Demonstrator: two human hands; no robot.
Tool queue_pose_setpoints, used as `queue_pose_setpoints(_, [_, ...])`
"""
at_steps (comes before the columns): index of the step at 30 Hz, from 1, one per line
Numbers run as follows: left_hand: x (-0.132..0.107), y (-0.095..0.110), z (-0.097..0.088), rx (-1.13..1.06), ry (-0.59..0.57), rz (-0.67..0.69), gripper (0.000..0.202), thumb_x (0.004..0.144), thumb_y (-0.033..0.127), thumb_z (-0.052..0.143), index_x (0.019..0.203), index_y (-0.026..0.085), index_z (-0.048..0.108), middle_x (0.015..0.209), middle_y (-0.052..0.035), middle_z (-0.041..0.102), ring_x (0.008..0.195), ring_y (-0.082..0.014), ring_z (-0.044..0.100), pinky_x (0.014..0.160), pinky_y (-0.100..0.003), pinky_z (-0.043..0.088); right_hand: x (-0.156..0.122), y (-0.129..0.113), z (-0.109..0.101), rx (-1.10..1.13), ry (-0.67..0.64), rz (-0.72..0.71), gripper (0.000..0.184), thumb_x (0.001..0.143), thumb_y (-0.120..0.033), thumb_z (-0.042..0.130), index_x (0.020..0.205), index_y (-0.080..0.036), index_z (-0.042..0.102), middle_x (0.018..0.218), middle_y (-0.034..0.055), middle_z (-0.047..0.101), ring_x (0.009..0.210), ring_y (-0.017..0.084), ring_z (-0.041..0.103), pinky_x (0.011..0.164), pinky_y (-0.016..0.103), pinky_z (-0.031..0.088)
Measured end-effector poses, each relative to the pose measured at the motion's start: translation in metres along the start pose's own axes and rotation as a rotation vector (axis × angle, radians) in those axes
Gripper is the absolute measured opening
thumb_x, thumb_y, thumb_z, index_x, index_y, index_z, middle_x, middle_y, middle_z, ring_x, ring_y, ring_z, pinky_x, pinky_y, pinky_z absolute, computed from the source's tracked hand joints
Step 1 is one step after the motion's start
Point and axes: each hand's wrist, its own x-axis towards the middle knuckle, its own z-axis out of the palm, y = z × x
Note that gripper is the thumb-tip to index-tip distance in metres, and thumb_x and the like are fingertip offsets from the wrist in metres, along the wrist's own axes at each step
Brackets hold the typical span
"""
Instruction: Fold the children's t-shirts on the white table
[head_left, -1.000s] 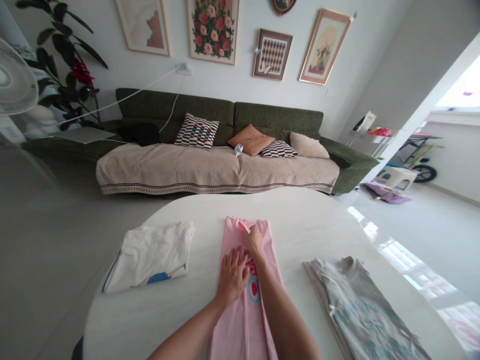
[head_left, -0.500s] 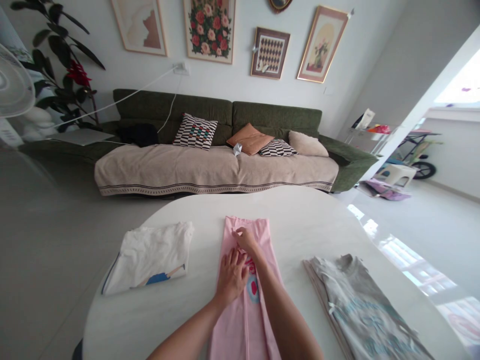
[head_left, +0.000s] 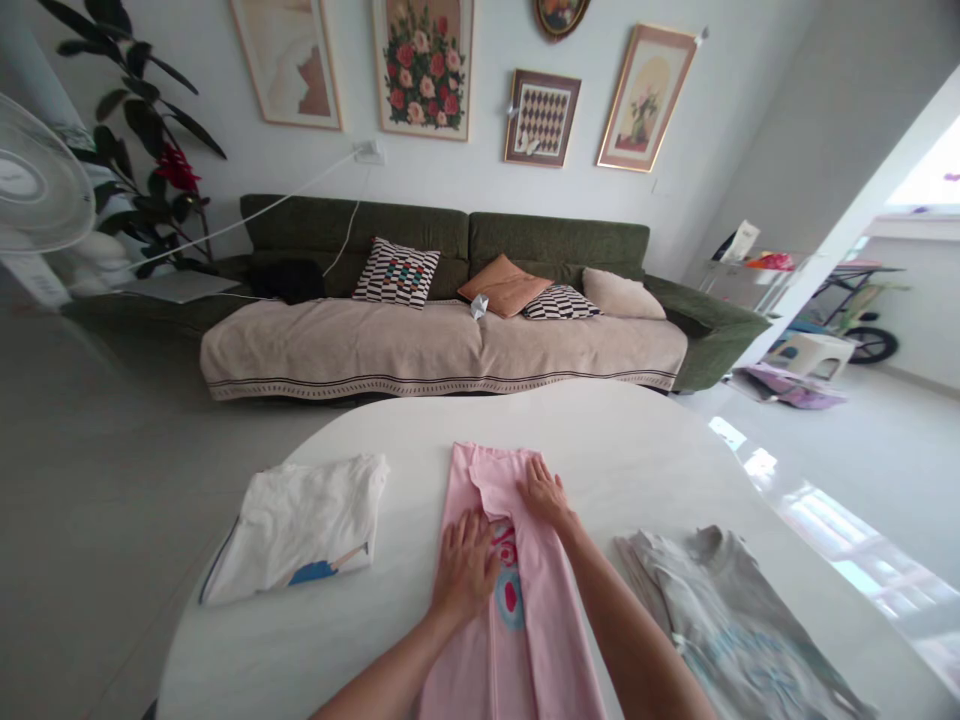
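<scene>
A pink shirt (head_left: 491,480), folded into a long narrow strip with a printed picture, lies down the middle of the white oval table (head_left: 622,450). My left hand (head_left: 463,565) rests flat on it, fingers stretched out, pressing the left half by the print. My right hand (head_left: 544,492) lies open and flat on the strip's right side near its far end. Neither hand grips anything.
A folded white shirt (head_left: 300,525) lies on the table to the left, a grey printed shirt (head_left: 720,610) to the right. Beyond the table stand a green sofa (head_left: 450,300) with cushions, a fan (head_left: 37,190) and a plant at the left.
My right hand has moved from the middle of the strip's far end to its right side and flattened out. The left hand stays pressed on the shirt.
</scene>
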Motion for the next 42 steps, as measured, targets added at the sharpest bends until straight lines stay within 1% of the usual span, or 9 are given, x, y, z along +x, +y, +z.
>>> queue_pose_setpoints(4, [0.001,-0.001,0.000,0.001,-0.015,-0.007,0.045,0.087,0.035,0.036,0.131,0.029,0.036,0.138,-0.0029,0.036,0.129,-0.0229,0.022,0.104,-0.045,0.021,0.006,-0.006,-0.005,-0.023,0.007,0.035,0.061,0.085,-0.040,0.027,0.138,-0.011,0.016,0.145,0.0137,0.014,0.133,0.022,0.010,0.101,0.049,0.019])
queue_pose_setpoints(7, [0.002,0.000,-0.001,0.013,-0.019,-0.007,0.044,0.087,0.036,0.036,0.130,0.029,0.037,0.138,-0.0028,0.035,0.129,-0.0231,0.023,0.104,-0.045,0.021,-0.019,-0.010,-0.021,-0.020,0.083,0.038,0.058,0.085,-0.036,0.030,0.137,-0.012,0.018,0.143,0.0147,0.020,0.131,0.023,0.016,0.100,0.046,0.022])
queue_pose_setpoints(11, [0.002,0.002,-0.005,0.010,-0.006,-0.004,0.045,0.087,0.041,0.033,0.129,0.027,0.039,0.138,-0.0055,0.036,0.129,-0.0231,0.023,0.104,-0.044,0.019,-0.113,-0.015,-0.026,0.013,0.144,-0.004,0.037,0.088,-0.033,0.026,0.110,-0.016,0.051,0.108,0.0103,0.059,0.097,0.014,0.055,0.081,0.024,0.040])
queue_pose_setpoints(14, [0.004,0.005,-0.010,-0.062,-0.035,-0.051,0.045,0.085,0.044,0.036,0.126,0.026,0.044,0.137,-0.0061,0.037,0.128,-0.0231,0.026,0.104,-0.043,0.019,-0.200,-0.020,-0.002,0.048,0.129,-0.006,0.027,0.084,-0.039,0.038,0.077,-0.020,0.055,0.066,0.0013,0.062,0.060,0.013,0.058,0.055,0.021,0.039])
queue_pose_setpoints(19, [0.029,0.001,-0.017,-0.340,-0.107,-0.263,0.027,0.084,0.038,0.043,0.100,0.028,0.062,0.126,-0.0006,0.050,0.119,-0.0206,0.040,0.099,-0.036,0.030,-0.283,-0.025,0.049,-0.015,0.012,0.124,0.018,0.073,-0.028,0.054,0.089,-0.020,0.057,0.072,0.0038,0.068,0.064,0.019,0.064,0.051,0.024,0.041])
queue_pose_setpoints(24, [0.079,-0.011,-0.013,-0.470,-0.175,-0.406,0.029,0.086,0.039,0.045,0.095,0.015,0.059,0.096,-0.0035,0.061,0.086,-0.0177,0.058,0.076,-0.036,0.047,-0.293,-0.031,0.055,-0.070,0.057,0.219,0.024,0.078,-0.013,0.038,0.092,-0.017,0.057,0.079,0.0086,0.068,0.069,0.020,0.065,0.055,0.026,0.045])
queue_pose_setpoints(29, [0.107,-0.011,-0.007,-0.558,-0.163,-0.470,0.028,0.084,0.034,0.050,0.105,0.014,0.053,0.102,-0.0051,0.057,0.085,-0.0154,0.057,0.073,-0.035,0.049,-0.297,-0.038,0.045,-0.021,0.054,0.218,0.031,0.078,-0.006,0.034,0.097,-0.018,0.056,0.073,0.0058,0.068,0.067,0.019,0.066,0.054,0.024,0.044])
queue_pose_setpoints(37, [0.108,-0.019,-0.010,-0.488,-0.026,-0.456,0.030,0.084,0.033,0.050,0.109,0.015,0.051,0.105,-0.0058,0.057,0.090,-0.0168,0.057,0.079,-0.038,0.047,-0.302,-0.056,0.061,-0.011,0.059,0.117,0.045,0.071,-0.007,0.044,0.114,-0.018,0.053,0.079,0.0069,0.069,0.067,0.019,0.066,0.057,0.024,0.046])
queue_pose_setpoints(42, [0.102,-0.014,-0.019,-0.355,0.025,-0.410,0.032,0.084,0.020,0.043,0.115,0.013,0.047,0.106,-0.0122,0.057,0.100,-0.0225,0.053,0.085,-0.037,0.042,-0.296,-0.047,0.055,0.189,0.072,-0.033,0.027,0.078,-0.013,0.040,0.094,-0.020,0.061,0.069,0.0031,0.067,0.064,0.015,0.064,0.059,0.019,0.046])
